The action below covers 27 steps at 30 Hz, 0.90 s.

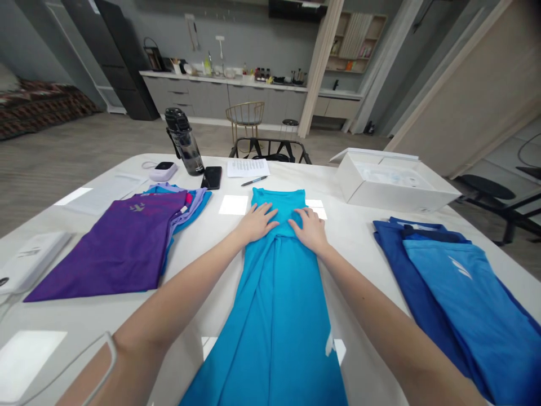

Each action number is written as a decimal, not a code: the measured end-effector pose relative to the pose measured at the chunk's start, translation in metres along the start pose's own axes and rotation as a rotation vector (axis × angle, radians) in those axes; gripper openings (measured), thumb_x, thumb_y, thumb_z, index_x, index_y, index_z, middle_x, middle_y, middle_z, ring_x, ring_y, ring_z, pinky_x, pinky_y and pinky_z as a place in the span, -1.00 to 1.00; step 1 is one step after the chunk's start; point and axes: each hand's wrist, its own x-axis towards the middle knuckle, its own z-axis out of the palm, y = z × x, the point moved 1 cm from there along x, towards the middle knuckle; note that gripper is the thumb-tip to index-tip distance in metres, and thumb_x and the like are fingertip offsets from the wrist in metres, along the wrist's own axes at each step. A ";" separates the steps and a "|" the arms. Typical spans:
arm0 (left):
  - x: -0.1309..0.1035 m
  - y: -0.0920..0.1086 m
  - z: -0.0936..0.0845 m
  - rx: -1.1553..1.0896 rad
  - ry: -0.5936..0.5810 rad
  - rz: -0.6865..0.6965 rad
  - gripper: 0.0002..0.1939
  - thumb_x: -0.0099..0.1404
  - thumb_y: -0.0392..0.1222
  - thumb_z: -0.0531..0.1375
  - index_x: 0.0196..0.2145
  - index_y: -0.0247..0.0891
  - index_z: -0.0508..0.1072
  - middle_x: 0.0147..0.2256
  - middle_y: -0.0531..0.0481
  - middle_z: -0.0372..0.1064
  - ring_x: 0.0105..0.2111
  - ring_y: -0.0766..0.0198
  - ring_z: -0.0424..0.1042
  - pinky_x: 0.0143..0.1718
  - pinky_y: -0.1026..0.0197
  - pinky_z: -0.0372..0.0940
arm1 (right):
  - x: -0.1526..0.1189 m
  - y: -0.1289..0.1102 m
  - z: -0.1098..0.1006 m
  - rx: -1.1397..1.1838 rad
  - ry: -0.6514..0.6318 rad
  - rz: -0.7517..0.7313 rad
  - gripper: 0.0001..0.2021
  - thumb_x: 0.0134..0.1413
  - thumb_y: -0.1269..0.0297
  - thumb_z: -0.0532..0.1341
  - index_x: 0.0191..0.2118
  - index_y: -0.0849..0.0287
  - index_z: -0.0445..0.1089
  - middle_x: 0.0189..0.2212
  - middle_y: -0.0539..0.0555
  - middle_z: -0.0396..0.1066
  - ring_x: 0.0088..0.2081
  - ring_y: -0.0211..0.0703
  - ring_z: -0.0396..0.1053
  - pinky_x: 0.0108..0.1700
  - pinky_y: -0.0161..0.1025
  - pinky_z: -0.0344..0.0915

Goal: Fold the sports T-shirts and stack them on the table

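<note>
A turquoise garment lies lengthwise down the middle of the white table, its narrow end away from me and its near part spreading wider with creases. My left hand rests on the garment's left side near the far end, fingers spread. On the right side, my right hand lies on the cloth, fingers apart. Both palms face down and the hands are a short gap from each other. A small white tag shows at the garment's right edge.
Folded purple clothes lie left, blue ones right. Behind them are a white box, a bottle, a phone, a pen and a printed sheet. A white package sits far left.
</note>
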 end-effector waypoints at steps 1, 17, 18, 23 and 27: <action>-0.007 0.005 0.001 -0.004 -0.025 0.024 -0.37 0.51 0.19 -0.12 0.37 -0.17 0.21 0.40 -0.20 0.03 0.40 -0.05 0.01 0.39 -0.21 -0.12 | -0.008 -0.003 -0.002 -0.007 -0.029 -0.021 -0.50 0.35 -0.10 0.06 0.25 0.03 0.32 0.23 0.21 0.29 0.21 0.16 0.24 0.20 0.16 0.17; -0.053 0.050 0.005 -0.081 -0.051 -0.129 -0.36 0.51 0.21 -0.19 0.42 -0.03 0.11 0.44 -0.04 -0.08 0.44 0.02 -0.12 0.41 -0.20 -0.20 | -0.091 -0.031 -0.021 -0.116 -0.278 0.026 -0.41 0.44 -0.11 -0.13 0.47 -0.08 -0.03 0.47 0.12 -0.12 0.45 0.15 -0.16 0.36 0.42 -0.22; -0.052 0.050 0.005 -0.077 -0.055 -0.127 -0.36 0.51 0.21 -0.19 0.42 -0.03 0.11 0.44 -0.04 -0.08 0.44 0.02 -0.12 0.41 -0.20 -0.21 | -0.092 -0.033 -0.023 -0.122 -0.268 0.042 -0.41 0.44 -0.10 -0.13 0.47 -0.06 -0.02 0.47 0.14 -0.12 0.45 0.17 -0.15 0.35 0.43 -0.21; -0.051 0.048 0.009 -0.073 -0.065 -0.124 -0.37 0.52 0.20 -0.18 0.42 -0.03 0.08 0.45 -0.03 -0.09 0.44 0.04 -0.13 0.41 -0.20 -0.21 | -0.124 -0.055 -0.037 -0.127 -0.220 -0.022 -0.44 0.45 -0.02 -0.09 0.43 0.06 0.07 0.45 0.21 -0.04 0.44 0.17 -0.12 0.35 0.39 -0.22; -0.051 0.051 0.009 -0.058 -0.026 -0.139 -0.40 0.52 0.16 -0.14 0.40 -0.04 0.14 0.43 -0.06 -0.03 0.43 0.05 -0.07 0.40 -0.19 -0.17 | -0.169 -0.079 -0.053 -0.084 -0.206 -0.133 -0.52 0.42 -0.01 0.00 0.29 0.06 0.28 0.29 0.25 0.24 0.28 0.14 0.17 0.30 0.15 0.02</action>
